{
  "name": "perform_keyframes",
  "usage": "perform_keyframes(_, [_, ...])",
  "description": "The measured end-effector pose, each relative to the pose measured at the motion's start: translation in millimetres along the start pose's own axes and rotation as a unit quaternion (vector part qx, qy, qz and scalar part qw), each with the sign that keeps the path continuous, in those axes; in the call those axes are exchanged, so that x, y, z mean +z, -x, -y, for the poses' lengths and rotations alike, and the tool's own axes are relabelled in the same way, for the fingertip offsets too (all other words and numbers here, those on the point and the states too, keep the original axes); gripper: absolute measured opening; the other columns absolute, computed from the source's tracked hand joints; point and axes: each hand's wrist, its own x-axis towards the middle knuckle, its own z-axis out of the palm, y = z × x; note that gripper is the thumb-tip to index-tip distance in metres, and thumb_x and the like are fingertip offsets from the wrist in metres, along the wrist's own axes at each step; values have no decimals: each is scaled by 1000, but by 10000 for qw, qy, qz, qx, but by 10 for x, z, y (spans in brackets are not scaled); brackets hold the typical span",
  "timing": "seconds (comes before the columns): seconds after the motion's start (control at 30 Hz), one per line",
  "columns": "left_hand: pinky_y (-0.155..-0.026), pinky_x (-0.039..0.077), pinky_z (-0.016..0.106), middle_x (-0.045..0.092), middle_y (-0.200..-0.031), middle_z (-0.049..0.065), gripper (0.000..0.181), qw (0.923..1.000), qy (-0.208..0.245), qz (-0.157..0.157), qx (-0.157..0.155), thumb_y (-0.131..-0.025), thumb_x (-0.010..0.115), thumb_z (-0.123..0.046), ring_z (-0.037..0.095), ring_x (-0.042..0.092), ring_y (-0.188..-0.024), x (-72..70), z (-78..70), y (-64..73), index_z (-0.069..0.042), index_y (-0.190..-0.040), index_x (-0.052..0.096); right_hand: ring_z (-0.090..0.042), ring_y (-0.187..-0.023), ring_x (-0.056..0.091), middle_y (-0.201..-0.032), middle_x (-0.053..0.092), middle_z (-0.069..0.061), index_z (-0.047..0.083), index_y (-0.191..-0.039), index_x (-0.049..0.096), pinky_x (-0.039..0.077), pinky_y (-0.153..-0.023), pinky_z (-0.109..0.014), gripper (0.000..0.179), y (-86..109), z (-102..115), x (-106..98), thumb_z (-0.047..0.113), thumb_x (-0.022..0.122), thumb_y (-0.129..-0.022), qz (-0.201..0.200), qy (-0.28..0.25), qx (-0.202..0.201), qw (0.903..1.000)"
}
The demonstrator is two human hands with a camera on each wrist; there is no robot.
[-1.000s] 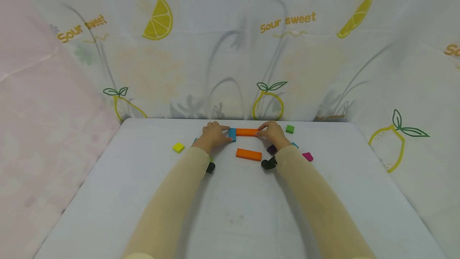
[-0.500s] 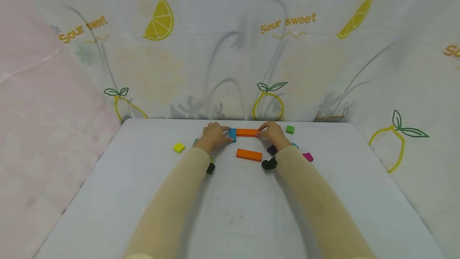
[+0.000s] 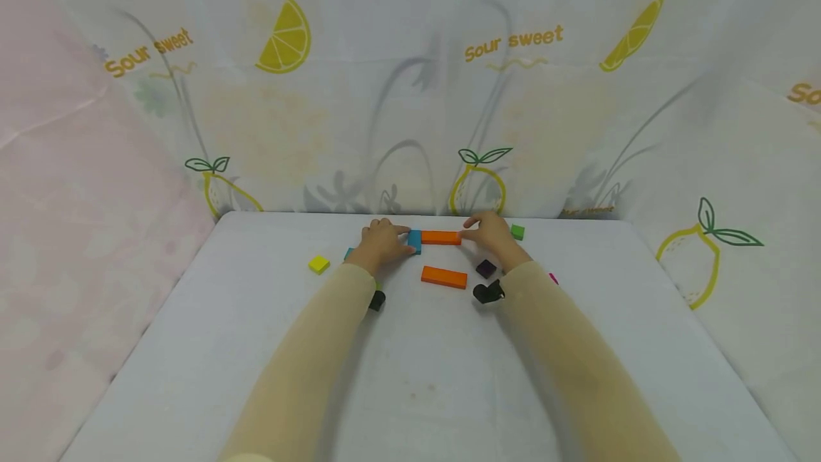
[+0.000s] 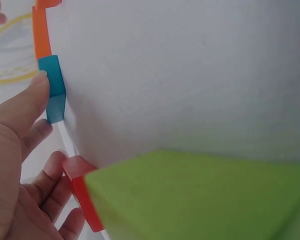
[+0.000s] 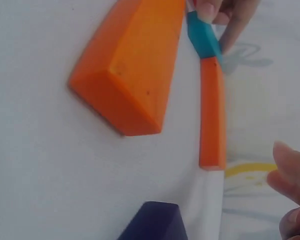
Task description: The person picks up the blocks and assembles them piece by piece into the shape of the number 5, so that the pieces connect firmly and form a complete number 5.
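Observation:
At the table's far edge, my left hand (image 3: 383, 244) pinches a blue block (image 3: 415, 242) between thumb and forefinger. Butted end to end against it lies a long orange block (image 3: 441, 237). Just past that block's right end is my right hand (image 3: 490, 234); in the right wrist view its fingers (image 5: 292, 185) are bent loosely and hold nothing, with a gap to the orange block. Below my left palm, the left wrist view shows a red block (image 4: 86, 200) by the curled lower fingers and a light green block (image 4: 200, 195) close to the camera.
A second orange block (image 3: 444, 277) lies nearer me, beside a dark purple block (image 3: 486, 269). Yellow (image 3: 318, 264) and green (image 3: 517, 232) blocks lie to the left and right. A pink block (image 3: 554, 278) is partly hidden by my right sleeve. A printed curtain (image 3: 410, 91) hangs behind the table.
My right hand has let go of the long orange block's end and shifted slightly right. My left hand stays on the blue block.

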Motion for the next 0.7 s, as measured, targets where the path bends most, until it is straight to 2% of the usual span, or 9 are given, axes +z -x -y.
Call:
perform_keyframes(0.33, [-106,29,51,48,-139,18,59,10000,45,33,-65,-94,67,-47,35,39,-123,29,27,-25,-27,-148,52,-36,-110,53,-127,58,-22,6,-122,69,47,-95,-49,37,120,14,-335,32,68,-96,126,298,-158,9994])
perform_keyframes(0.53, [-107,29,50,48,-139,17,59,9999,36,19,-102,-95,67,-47,34,38,-124,28,14,-18,-27,-148,51,-38,-109,53,-126,56,-24,3,-124,67,48,-94,-50,38,159,-78,-559,29,67,-97,173,289,-138,9993])
perform_keyframes(0.7, [-108,28,51,48,-139,17,59,9999,59,28,-95,-95,66,-46,34,39,-124,21,10,-1,-26,-149,51,-39,-110,52,-126,55,-27,1,-123,65,46,-93,-52,39,158,-231,-669,29,66,-96,110,401,-139,9990])
